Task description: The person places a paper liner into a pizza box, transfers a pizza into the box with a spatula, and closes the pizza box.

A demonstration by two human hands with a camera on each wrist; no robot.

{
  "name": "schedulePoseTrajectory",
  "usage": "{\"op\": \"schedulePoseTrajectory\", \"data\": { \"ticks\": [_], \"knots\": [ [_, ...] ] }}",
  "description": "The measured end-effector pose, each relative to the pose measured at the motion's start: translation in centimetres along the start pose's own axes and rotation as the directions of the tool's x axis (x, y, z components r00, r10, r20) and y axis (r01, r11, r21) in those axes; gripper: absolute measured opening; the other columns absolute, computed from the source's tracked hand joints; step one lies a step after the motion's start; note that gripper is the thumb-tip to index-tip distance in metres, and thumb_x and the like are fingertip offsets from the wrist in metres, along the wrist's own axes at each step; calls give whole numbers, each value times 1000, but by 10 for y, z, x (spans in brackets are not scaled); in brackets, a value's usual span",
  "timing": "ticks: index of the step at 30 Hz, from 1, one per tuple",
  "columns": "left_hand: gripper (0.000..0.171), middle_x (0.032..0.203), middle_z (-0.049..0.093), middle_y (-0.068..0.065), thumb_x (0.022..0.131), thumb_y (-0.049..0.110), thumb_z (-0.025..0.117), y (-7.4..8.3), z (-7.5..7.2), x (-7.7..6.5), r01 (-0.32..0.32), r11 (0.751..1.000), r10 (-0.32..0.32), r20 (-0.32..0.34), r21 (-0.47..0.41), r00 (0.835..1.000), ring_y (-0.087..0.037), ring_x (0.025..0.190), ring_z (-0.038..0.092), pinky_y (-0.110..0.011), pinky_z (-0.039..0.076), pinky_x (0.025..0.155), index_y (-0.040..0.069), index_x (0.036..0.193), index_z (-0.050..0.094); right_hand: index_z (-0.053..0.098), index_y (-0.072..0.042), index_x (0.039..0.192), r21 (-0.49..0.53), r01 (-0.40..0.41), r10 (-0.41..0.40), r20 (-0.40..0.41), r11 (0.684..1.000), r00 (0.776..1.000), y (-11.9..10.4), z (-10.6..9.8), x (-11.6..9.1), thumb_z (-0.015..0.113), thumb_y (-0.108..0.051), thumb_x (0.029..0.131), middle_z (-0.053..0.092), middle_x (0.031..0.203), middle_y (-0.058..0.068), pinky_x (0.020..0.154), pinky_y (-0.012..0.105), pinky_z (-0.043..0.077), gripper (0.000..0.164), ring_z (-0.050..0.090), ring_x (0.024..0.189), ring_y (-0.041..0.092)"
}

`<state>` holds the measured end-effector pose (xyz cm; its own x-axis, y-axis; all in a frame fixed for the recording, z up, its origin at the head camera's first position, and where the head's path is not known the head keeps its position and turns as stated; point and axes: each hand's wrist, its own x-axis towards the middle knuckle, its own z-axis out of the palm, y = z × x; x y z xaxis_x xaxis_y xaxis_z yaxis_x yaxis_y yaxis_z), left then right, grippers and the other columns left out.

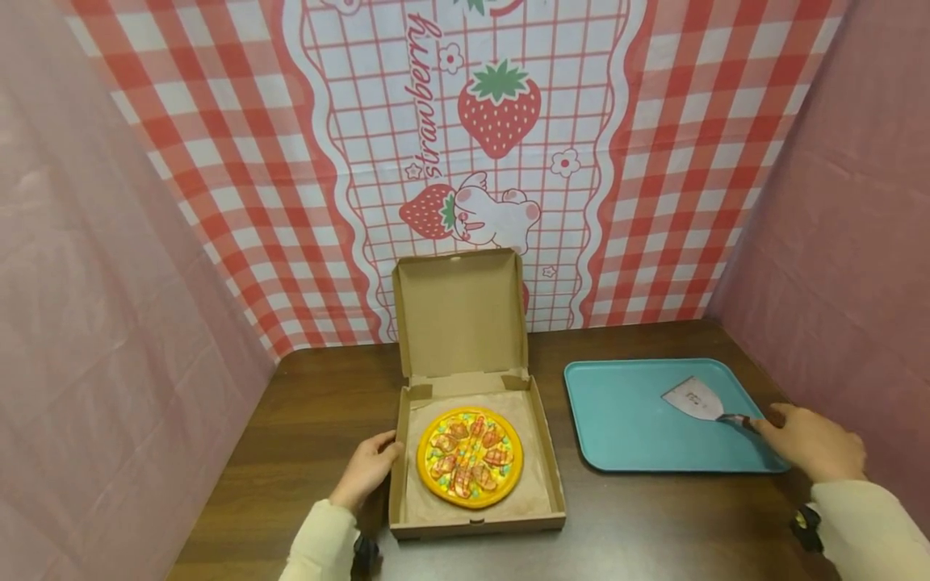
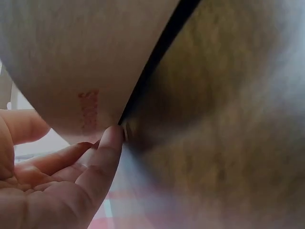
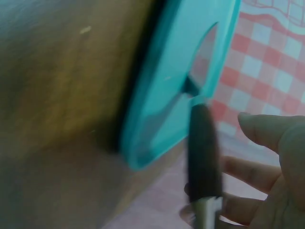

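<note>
A toy pizza [image 1: 470, 457] lies inside an open cardboard pizza box [image 1: 550, 468], whose lid stands upright at the back. My left hand [image 1: 368, 466] touches the left side of the box. Its fingertips rest against the box wall [image 2: 71, 62] in the left wrist view. On a turquoise tray [image 1: 617, 420] lies a spatula [image 1: 693, 399] with a flat metal blade and a dark brown handle. My right hand [image 1: 814, 440] is at the end of that handle [image 3: 204, 148]. In the right wrist view the fingers lie behind the handle, and the thumb stands apart from it.
The brown wooden table [image 1: 305, 428] carries the box and the tray. A red-and-white checked strawberry cloth [image 1: 232, 121] hangs behind. Pink cloth walls [image 1: 857, 242] close off the left and right sides.
</note>
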<state>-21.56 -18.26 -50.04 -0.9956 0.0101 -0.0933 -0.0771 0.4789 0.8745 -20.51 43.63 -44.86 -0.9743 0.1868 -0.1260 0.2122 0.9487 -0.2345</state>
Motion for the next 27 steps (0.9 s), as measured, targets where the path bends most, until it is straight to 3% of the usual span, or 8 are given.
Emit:
{"op": "schedulePoseTrajectory", "data": {
  "ticks": [4, 7, 12, 14, 19, 27],
  "knots": [
    [46, 136, 53, -32, 100, 15, 49, 3, -7, 10, 14, 1000, -14, -7, -18, 1000, -35, 104, 66, -45, 56, 88, -13, 137, 47, 46, 11, 134, 20, 105, -103, -100, 994, 990, -21, -3, 7, 47, -55, 96, 49, 127, 43, 63, 61, 46, 76, 54, 96, 62],
    [46, 137, 52, -32, 101, 13, 49, 9, -13, 20, -9, 1000, 8, -40, -11, 999, -40, 111, 63, -47, 53, 94, -13, 138, 45, 45, 12, 136, 65, 166, -157, -134, 984, 978, -45, -1, 16, 45, -53, 98, 56, 120, 40, 60, 55, 49, 75, 61, 87, 53],
    [48, 140, 50, -31, 101, 14, 49, 26, -24, 39, -107, 994, 106, -108, 3, 988, -43, 130, 49, -52, 41, 109, -12, 141, 42, 34, 8, 146, 211, 242, -213, -152, 947, 965, -92, 3, 33, 35, -55, 101, 49, 134, 38, 79, 63, 48, 78, 56, 107, 54],
    [50, 143, 47, -30, 101, 16, 50, 34, -28, 46, -138, 990, 136, -122, -3, 983, -43, 133, 46, -52, 38, 111, -10, 143, 40, 29, 3, 151, 302, 267, -227, -161, 915, 961, -110, 4, 39, 31, -53, 103, 39, 145, 37, 91, 70, 41, 74, 45, 122, 57],
    [58, 152, 37, -26, 102, 26, 50, 51, -36, 59, -164, 986, 157, -146, -37, 977, -43, 139, 38, -52, 34, 115, -2, 150, 32, 19, -4, 156, 504, 320, -285, -148, 802, 947, -156, 5, 56, 28, -51, 104, 24, 156, 31, 105, 72, 29, 70, 29, 138, 54],
    [69, 161, 21, -20, 102, 34, 50, 62, -39, 79, -159, 982, 143, -144, -105, 979, -45, 145, 25, -54, 25, 119, 7, 157, 19, 19, -2, 156, 635, 364, -363, -139, 682, 921, -221, 15, 80, 32, -42, 106, 23, 158, 28, 115, 64, 22, 65, 24, 145, 47]
  ]
}}
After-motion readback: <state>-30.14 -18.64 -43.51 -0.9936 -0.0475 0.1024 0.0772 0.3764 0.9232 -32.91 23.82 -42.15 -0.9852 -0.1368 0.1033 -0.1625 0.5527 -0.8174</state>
